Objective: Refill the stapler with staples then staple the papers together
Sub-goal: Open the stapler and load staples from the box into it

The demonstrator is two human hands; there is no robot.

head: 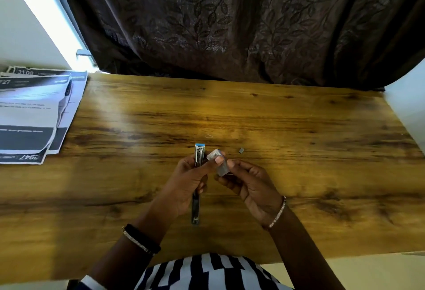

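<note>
An opened stapler (197, 158) with a blue tip lies along the wooden table (299, 128), its metal arm reaching toward me under my left hand (186, 181). That hand rests on the stapler and its thumb touches a small staple box (218, 162). My right hand (248, 181) grips the same box from the right, just beside the stapler. A small loose strip of staples (241, 150) lies on the table to the right of the box. The papers (32, 114), printed sheets with dark bands, are stacked at the far left of the table.
A dark leaf-patterned curtain (230, 25) hangs behind the table. A single bent staple (208, 136) lies just beyond the stapler. White walls flank the table on the left and right.
</note>
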